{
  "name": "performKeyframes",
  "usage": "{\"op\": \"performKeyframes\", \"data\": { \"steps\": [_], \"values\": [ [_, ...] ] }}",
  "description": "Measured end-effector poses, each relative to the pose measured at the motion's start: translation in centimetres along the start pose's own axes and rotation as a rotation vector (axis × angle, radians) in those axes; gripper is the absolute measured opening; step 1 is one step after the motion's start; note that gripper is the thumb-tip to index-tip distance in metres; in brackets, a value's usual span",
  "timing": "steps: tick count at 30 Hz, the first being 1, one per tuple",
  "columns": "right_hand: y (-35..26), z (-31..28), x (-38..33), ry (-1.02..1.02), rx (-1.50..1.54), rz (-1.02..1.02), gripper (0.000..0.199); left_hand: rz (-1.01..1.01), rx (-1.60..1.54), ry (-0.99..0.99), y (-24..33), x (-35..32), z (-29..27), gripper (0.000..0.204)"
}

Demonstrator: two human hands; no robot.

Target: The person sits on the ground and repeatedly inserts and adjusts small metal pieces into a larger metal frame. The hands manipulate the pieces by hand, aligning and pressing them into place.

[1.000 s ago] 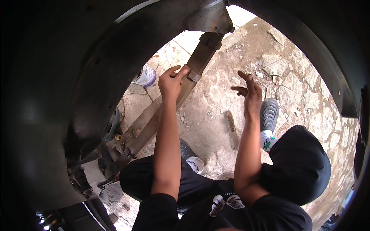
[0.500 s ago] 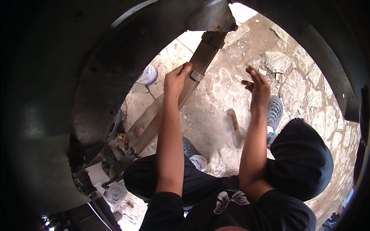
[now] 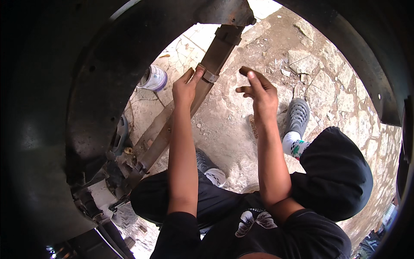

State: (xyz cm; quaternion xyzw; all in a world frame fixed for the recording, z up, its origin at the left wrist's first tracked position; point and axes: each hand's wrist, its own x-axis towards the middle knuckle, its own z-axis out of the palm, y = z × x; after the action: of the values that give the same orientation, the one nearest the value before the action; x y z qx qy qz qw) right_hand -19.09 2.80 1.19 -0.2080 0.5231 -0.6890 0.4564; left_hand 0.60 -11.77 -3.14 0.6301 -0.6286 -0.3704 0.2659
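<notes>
A long brown leaf spring (image 3: 161, 146) runs diagonally from the lower left to the dark metal overhead, with a metal clip (image 3: 211, 77) wrapped around it. My left hand (image 3: 184, 91) is closed at the spring's left edge, its thumb against the clip; the other fingertips are partly hidden. To the right, apart from the spring, my right hand (image 3: 264, 98) is raised over the ground. Its darkened fingers are spread, and I see nothing held in them.
Dark curved metal, like a wheel arch (image 3: 99, 82), surrounds the view. A white and purple bucket (image 3: 154, 79) stands left of the spring. Linkage parts (image 3: 92, 205) sit at the lower left. My grey shoe (image 3: 297, 115) rests on dusty, stony ground (image 3: 233, 129).
My right hand has moved left toward the spring, and its fingers have spread a little. My left hand stays at the clip. The whole view has shifted slightly.
</notes>
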Motion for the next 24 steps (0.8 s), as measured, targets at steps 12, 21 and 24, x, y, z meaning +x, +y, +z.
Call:
{"op": "performKeyframes", "data": {
  "steps": [12, 21, 24],
  "values": [
    [-0.1, 2.7, -1.0, 0.002, 0.104, -0.019, 0.039, -0.080, -0.460, -0.197, 1.9, 0.7, -1.4, 0.064],
    [1.0, 4.1, -2.5, -0.069, -0.012, -0.052, 0.026, 0.286, -0.125, 0.391, 2.2, -2.4, 2.0, 0.022],
    [0.6, 3.6, -2.5, -0.017, -0.050, -0.106, 0.024, 0.398, -0.031, 0.493, 1.7, -2.7, 2.3, 0.018]
  ]
}}
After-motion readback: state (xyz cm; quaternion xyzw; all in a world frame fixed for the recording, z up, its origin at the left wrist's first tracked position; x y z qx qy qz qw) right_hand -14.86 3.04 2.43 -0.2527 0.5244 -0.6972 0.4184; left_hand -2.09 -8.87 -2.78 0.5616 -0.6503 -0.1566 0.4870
